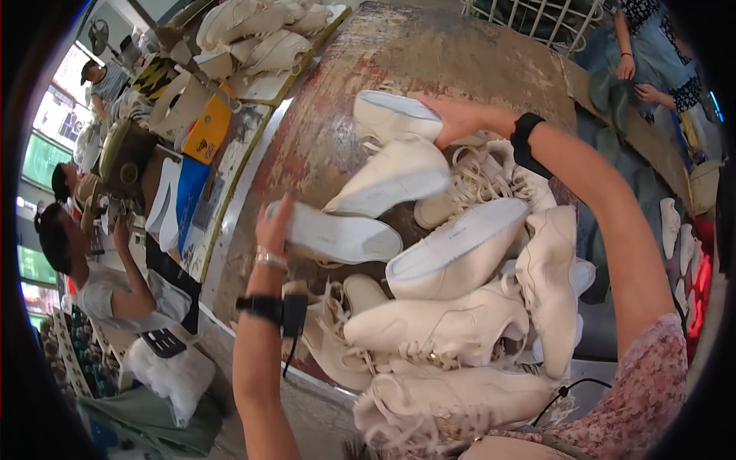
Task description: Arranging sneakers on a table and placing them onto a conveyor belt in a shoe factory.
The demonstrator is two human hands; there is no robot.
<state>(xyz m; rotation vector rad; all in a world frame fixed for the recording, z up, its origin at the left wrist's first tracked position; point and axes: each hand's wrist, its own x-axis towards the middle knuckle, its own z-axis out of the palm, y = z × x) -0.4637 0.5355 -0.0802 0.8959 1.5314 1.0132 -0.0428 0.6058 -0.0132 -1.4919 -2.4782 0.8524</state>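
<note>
A worn tabletop point(399, 38) carries a heap of cream sneakers. My right hand point(454, 119) reaches across to the far side and grips the end of a cream shoe point(391, 116), its pale sole tipped upward. My left hand point(274, 226), slightly blurred, closes on the end of another cream shoe point(341, 236) that lies sole up. Between the two hands rests a cream shoe point(399, 176) on its side. Nearer me, a sole-up shoe point(458, 247) and a laced sneaker point(441, 326) lie in the pile. My right fingers are partly hidden behind the shoe.
Another table edge point(264, 126) runs along the left, bearing more cream shoes point(261, 34). A white wire basket point(540, 19) stands at the far right. One person point(123, 284) works at the left; another person's hand point(626, 67) is at upper right near dark green pieces point(609, 96).
</note>
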